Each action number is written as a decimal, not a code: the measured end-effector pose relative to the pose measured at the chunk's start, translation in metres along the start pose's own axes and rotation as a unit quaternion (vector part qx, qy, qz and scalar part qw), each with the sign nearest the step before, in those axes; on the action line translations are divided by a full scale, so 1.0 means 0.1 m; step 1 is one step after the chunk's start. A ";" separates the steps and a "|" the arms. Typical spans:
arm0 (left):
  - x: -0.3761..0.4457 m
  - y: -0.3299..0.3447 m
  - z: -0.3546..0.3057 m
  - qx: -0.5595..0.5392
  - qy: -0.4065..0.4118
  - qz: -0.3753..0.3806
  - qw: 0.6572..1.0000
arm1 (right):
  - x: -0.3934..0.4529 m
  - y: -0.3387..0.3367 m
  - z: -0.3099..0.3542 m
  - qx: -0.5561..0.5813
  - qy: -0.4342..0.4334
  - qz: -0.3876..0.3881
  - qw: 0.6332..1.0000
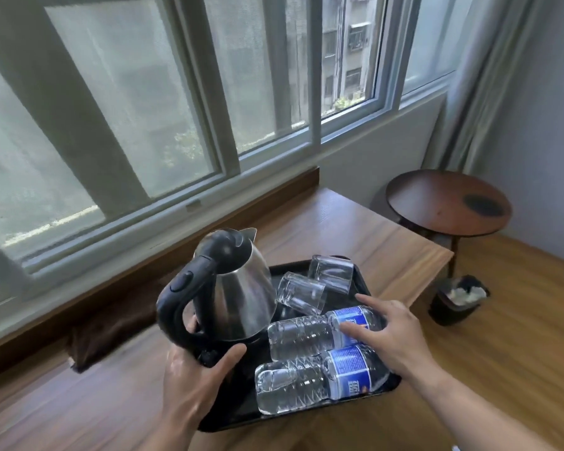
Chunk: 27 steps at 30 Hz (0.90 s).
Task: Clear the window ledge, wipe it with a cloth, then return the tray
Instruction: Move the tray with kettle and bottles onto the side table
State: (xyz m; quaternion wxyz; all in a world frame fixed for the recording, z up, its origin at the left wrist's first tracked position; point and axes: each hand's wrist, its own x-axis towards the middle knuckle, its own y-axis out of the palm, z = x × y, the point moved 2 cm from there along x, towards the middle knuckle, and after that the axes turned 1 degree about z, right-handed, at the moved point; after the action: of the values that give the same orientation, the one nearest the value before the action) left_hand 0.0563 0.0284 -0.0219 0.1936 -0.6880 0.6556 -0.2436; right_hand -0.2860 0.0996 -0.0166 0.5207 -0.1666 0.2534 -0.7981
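A black tray [365,278] sits on the wooden counter [372,236] that runs under the window [176,92], and both hands are at it. The left hand [192,379] has its grip closed on the tray's near left edge, thumb curled over the rim just beside the black base of a stainless-steel electric kettle [241,294]; the kettle stands upright at the tray's left side, its black handle toward the person. The right hand [391,333] reaches in from the right with its grip open, fingers spread and fairly straight, index and thumb touching the blue label of the farther water bottle [313,333]. That bottle lies on its side, and a second water bottle [306,382] lies on its side just in front of it, nearer the person. Two clear glasses [319,284] stand upside down side by side at the tray's far end, right of the kettle. A dark brown cloth [111,330] lies on the counter left of the tray, against the ledge. Beyond the counter's right end are a round wooden side table [446,203] and, on the floor, a small black waste bin [458,301].
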 end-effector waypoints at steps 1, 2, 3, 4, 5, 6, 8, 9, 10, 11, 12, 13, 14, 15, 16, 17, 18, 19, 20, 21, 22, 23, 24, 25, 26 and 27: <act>0.03 0.15 -0.12 0.002 0.003 0.007 1.000 | 0.04 -0.15 -0.07 -0.001 0.002 -0.007 1.000; 0.05 0.30 -0.24 0.004 0.006 0.012 1.000 | 0.08 -0.29 -0.15 -0.001 0.006 -0.014 1.000; 0.09 0.43 -0.37 0.007 0.013 0.017 1.000 | 0.12 -0.43 -0.22 -0.002 0.012 -0.020 1.000; 0.12 0.57 -0.49 0.009 0.022 0.021 0.999 | 0.15 -0.56 -0.30 -0.004 0.018 -0.025 1.000; 0.16 0.71 -0.61 0.003 0.027 0.030 0.999 | 0.18 -0.69 -0.38 -0.008 0.024 -0.033 0.999; 0.19 0.84 -0.73 -0.012 0.030 0.043 0.999 | 0.22 -0.81 -0.46 -0.010 0.029 -0.041 0.999; 0.28 1.10 -0.97 -0.042 0.042 0.064 0.996 | 0.29 -1.04 -0.61 -0.013 0.048 -0.060 0.997; 0.33 1.22 -1.07 -0.045 0.058 0.071 0.995 | 0.33 -1.15 -0.68 -0.012 0.054 -0.069 0.996; 0.39 1.34 -1.15 -0.041 0.071 0.079 0.993 | 0.36 -1.25 -0.74 -0.009 0.062 -0.078 0.995; 0.46 1.50 -1.24 -0.035 0.082 0.089 0.992 | 0.40 -1.36 -0.82 -0.003 0.068 -0.089 0.994; 0.52 1.62 -1.28 -0.026 0.086 0.094 0.991 | 0.43 -1.45 -0.86 0.000 0.071 -0.097 0.993; 0.58 1.69 -1.33 -0.023 0.087 0.096 0.991 | 0.47 -1.50 -0.89 -0.001 0.073 -0.101 0.992; 0.64 1.82 -1.42 -0.026 0.092 0.107 0.990 | 0.51 -1.59 -0.95 0.000 0.080 -0.109 0.991; 0.71 1.96 -1.51 -0.038 0.101 0.124 0.986 | 0.56 -1.69 -1.03 0.005 0.089 -0.121 0.989; 0.77 2.09 -1.62 -0.051 0.111 0.141 0.982 | 0.62 -1.77 -1.10 0.010 0.099 -0.131 0.986; 0.83 2.23 -1.73 -0.062 0.123 0.155 0.978 | 0.68 -1.86 -1.16 0.013 0.107 -0.140 0.984; 0.90 2.38 -1.82 -0.068 0.130 0.168 0.975 | 0.74 -1.95 -1.23 0.013 0.113 -0.149 0.982; 0.96 2.51 -1.91 -0.072 0.138 0.176 0.972 | 0.80 -2.04 -1.30 0.014 0.118 -0.157 0.980; 1.02 2.64 -1.99 -0.074 0.145 0.182 0.970 | 0.87 -2.12 -1.37 0.015 0.122 -0.166 0.978; 1.08 2.78 -2.05 -0.077 0.154 0.185 0.968 | 0.95 -2.20 -1.44 0.017 0.125 -0.174 0.977; 1.15 2.91 -2.12 -0.078 0.160 0.190 0.966 | 1.03 -2.27 -1.51 0.018 0.129 -0.181 0.975; 1.22 3.05 -2.18 -0.081 0.163 0.196 0.963 | 1.10 -2.35 -1.58 0.015 0.134 -0.187 0.973; 1.28 3.18 -2.26 -0.087 0.167 0.203 0.961 | 1.18 -2.42 -1.65 0.013 0.137 -0.194 0.971; 1.35 3.31 -2.33 -0.093 0.173 0.208 0.958 | 1.25 -2.49 -1.71 0.010 0.139 -0.202 0.969; 1.41 3.43 -2.41 -0.097 0.179 0.213 0.956 | 1.33 -2.57 -1.76 0.008 0.142 -0.208 0.968; 1.47 3.55 -2.50 -0.100 0.187 0.217 0.953 | 1.40 -2.64 -1.81 0.007 0.145 -0.214 0.966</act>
State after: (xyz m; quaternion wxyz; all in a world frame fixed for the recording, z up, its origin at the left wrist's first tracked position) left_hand -0.3747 -0.1282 -0.0165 0.0463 -0.4876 0.8342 -0.2533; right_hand -0.6354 0.1001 -0.0121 0.2964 -0.0961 0.2790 -0.9083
